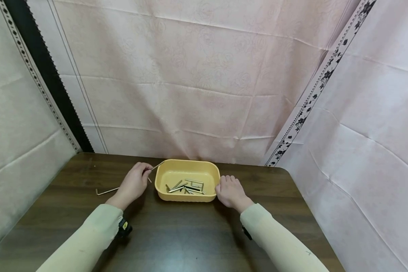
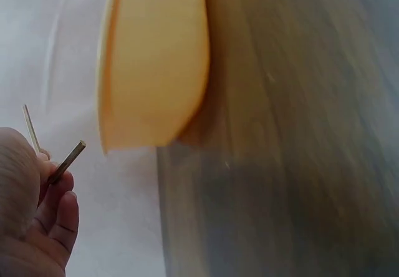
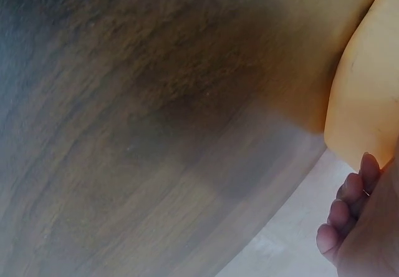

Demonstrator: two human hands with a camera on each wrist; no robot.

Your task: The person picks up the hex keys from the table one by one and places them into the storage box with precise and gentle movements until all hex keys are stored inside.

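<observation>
My left hand point(image 1: 133, 185) pinches an L-shaped, brass-coloured hex key point(image 1: 157, 165) beside the left end of a yellow plastic tray point(image 1: 187, 170). In the left wrist view, two ends of the hex key point(image 2: 70, 158) stick out past the fingers, close by the tray's outer wall point(image 2: 159, 65). Several more metal hex keys point(image 1: 178, 188) lie jumbled on the tray's floor. At the opposite end, my right hand point(image 1: 231, 192) grips the tray's right edge with bent fingers. In the right wrist view its fingertips point(image 3: 340, 213) are right at the tray wall point(image 3: 365, 102).
Another hex key point(image 1: 107, 191) lies on the dark wooden table point(image 1: 187, 234), partly behind the left forearm. Pale cloth point(image 1: 197, 94) hangs behind the table's back edge and along both sides. Black devices are strapped to both wrists.
</observation>
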